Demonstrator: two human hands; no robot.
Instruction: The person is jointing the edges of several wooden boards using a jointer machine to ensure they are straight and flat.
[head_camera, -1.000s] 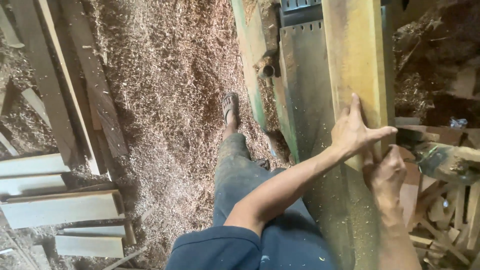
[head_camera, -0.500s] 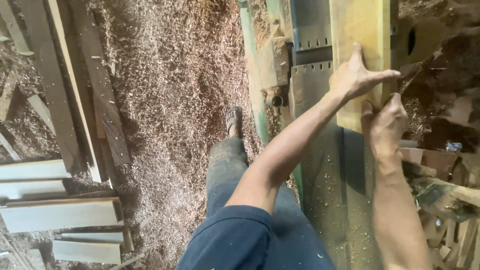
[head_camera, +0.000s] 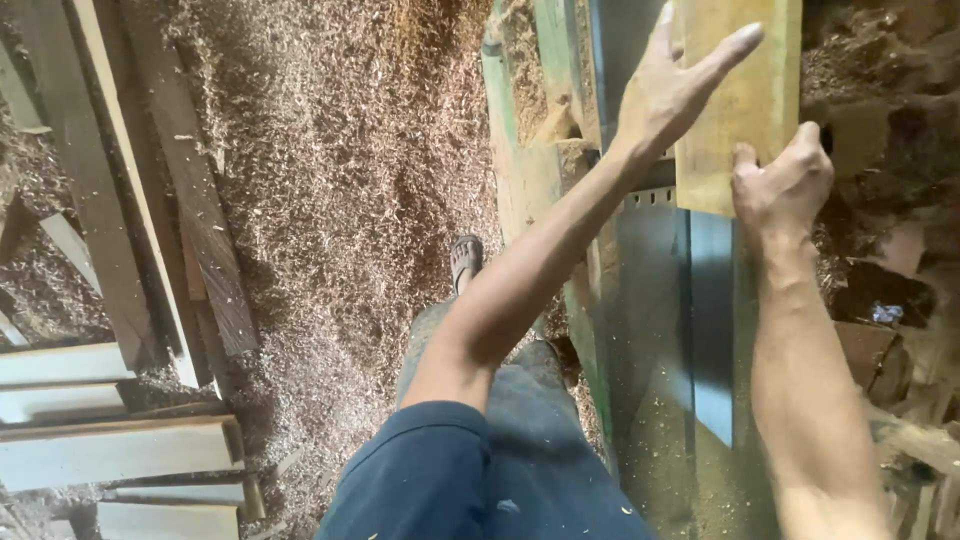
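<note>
A yellowish wooden board lies flat on the green and grey machine bench, reaching up out of the picture. The left hand rests on the left part of the board with its fingers spread wide and flat, not gripping. The right hand is at the near end of the board, its fingers curled against the right corner of this end. The two hands are near each other, with the board between and under them. Left of the bench, the floor is covered with wood shavings, and several planks lie there.
</note>
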